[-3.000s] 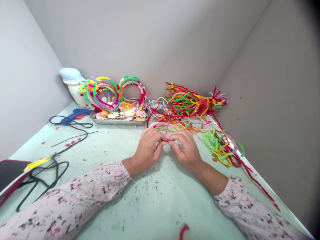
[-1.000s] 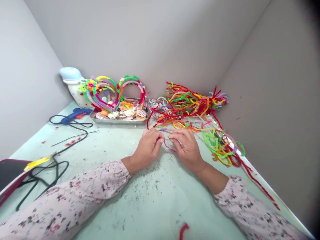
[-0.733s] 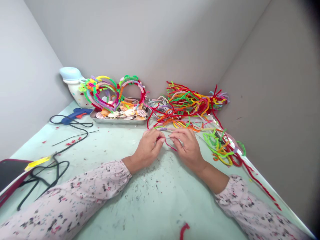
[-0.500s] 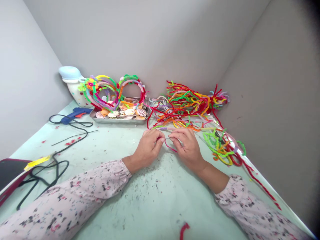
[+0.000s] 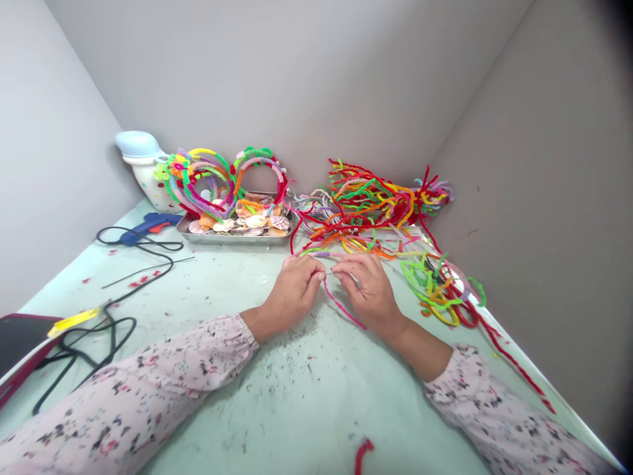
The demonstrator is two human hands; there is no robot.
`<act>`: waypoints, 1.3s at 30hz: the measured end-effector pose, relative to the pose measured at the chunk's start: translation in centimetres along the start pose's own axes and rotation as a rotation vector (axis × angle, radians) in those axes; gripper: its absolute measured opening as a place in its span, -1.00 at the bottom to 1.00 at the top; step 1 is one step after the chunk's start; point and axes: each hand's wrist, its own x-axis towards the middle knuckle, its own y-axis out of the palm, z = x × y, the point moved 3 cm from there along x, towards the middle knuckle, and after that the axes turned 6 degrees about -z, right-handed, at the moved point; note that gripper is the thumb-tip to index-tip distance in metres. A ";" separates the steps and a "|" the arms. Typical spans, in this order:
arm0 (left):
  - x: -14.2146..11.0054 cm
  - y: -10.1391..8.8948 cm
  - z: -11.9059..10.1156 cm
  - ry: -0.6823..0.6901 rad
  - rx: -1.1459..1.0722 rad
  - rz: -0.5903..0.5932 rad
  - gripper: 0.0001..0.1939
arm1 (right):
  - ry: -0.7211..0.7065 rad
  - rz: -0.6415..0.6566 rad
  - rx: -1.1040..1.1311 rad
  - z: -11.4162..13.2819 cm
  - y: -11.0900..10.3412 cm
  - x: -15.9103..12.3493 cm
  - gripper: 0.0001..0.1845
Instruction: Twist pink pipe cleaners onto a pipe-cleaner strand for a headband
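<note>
My left hand (image 5: 297,285) is closed, thumb against fingers, with a magenta pipe cleaner (image 5: 345,312) hanging from its fingertips down toward the right. My right hand (image 5: 368,287) is pinched on a thin grey wire-like strip (image 5: 330,272) that bridges the small gap between both hands. Most of this strip is hidden by my fingers. Just behind my hands runs a fuzzy pink, purple and green band (image 5: 322,254); whether it joins the grey strip I cannot tell. A short red pipe cleaner piece (image 5: 364,454) lies nearer to me.
A metal tray (image 5: 232,239) holds seashells (image 5: 257,222) and colourful headbands (image 5: 262,161). Left are a blue glue gun (image 5: 148,227), a black cord (image 5: 171,264) and a white bottle (image 5: 148,178). Bundled pipe cleaners (image 5: 376,198) lie at the back right; green and yellow ones (image 5: 435,293) are beside my right hand.
The magenta pipe cleaner's loose end now hangs longer and straighter, reaching lower beside my right hand. Both hands stay nearly in place.
</note>
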 end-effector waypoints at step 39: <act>-0.2 -0.5 -0.2 0.033 -0.047 -0.139 -0.85 | 0.059 0.003 0.032 0.1 -0.2 0.1 -0.83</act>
